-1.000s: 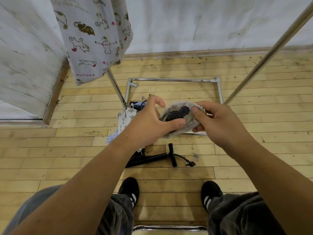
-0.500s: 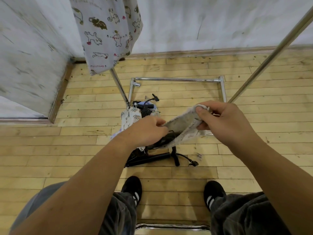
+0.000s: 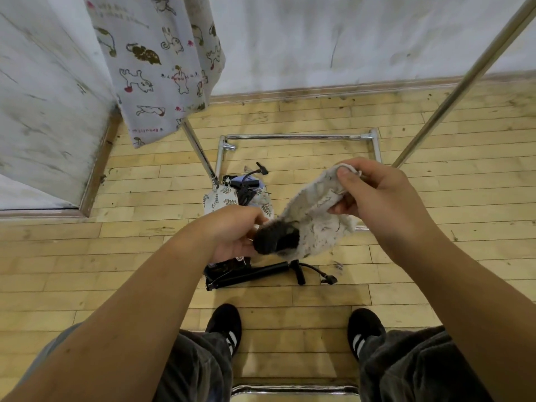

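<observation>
Above the black floor pump, the speckled sock is held stretched, dark toe gripped by the left hand, cuff pinched by the right hand (likely straightened for hanging).

sock unbunched and stretched long, right hand raised at cuff, left hand lower on dark toe

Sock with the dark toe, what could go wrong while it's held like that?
1. The sock stretches between the left hand, which grips its dark toe, and the right hand, which pinches its cuff. If either grip slips, it could drop onto the wooden floor and get dirty.
2. The black air pump lies just ahead of the black shoes. A step forward might trip on it or its hose.
</observation>
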Action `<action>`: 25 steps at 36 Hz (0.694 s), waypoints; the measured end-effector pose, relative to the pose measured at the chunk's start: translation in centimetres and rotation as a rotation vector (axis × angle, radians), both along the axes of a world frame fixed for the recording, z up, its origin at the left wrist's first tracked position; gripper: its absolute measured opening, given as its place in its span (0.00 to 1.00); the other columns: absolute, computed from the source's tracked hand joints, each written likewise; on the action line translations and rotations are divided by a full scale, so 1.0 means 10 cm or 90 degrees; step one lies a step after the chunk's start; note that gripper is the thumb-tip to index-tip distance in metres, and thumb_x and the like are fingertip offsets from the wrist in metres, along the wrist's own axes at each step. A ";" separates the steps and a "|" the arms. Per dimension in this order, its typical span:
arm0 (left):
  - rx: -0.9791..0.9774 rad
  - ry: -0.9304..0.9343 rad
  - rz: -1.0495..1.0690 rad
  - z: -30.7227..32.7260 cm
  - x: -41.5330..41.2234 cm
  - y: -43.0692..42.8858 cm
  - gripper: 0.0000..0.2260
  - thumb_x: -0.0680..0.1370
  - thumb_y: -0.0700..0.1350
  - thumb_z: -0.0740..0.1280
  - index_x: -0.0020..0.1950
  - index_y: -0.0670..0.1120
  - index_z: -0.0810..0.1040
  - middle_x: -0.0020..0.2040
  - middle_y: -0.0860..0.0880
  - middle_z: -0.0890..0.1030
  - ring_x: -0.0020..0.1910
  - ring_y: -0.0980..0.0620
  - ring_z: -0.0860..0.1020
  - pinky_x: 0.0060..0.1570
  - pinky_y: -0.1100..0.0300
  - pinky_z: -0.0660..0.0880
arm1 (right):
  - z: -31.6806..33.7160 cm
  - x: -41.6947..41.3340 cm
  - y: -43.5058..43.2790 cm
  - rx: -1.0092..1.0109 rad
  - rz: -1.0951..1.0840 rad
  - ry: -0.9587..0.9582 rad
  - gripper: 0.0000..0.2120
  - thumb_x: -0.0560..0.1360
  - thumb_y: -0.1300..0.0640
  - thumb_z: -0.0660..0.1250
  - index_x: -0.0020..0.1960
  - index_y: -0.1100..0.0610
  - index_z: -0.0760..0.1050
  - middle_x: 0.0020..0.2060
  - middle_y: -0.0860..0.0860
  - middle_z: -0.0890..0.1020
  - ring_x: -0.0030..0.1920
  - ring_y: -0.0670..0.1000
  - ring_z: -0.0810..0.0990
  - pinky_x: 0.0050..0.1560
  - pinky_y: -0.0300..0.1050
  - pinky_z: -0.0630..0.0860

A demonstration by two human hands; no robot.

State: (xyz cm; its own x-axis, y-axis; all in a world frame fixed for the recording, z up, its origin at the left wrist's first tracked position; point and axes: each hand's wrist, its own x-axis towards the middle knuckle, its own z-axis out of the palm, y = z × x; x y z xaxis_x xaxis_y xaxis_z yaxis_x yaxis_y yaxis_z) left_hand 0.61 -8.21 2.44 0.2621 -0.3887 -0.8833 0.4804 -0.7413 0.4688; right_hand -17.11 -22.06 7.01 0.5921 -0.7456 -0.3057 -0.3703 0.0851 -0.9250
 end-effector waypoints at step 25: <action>-0.099 -0.461 -0.120 0.03 -0.01 -0.09 0.11 0.75 0.45 0.64 0.51 0.44 0.83 0.48 0.35 0.84 0.47 0.33 0.83 0.54 0.33 0.80 | -0.09 -0.02 -0.02 -0.056 0.027 0.053 0.07 0.80 0.53 0.69 0.50 0.43 0.85 0.40 0.47 0.86 0.38 0.51 0.86 0.44 0.46 0.86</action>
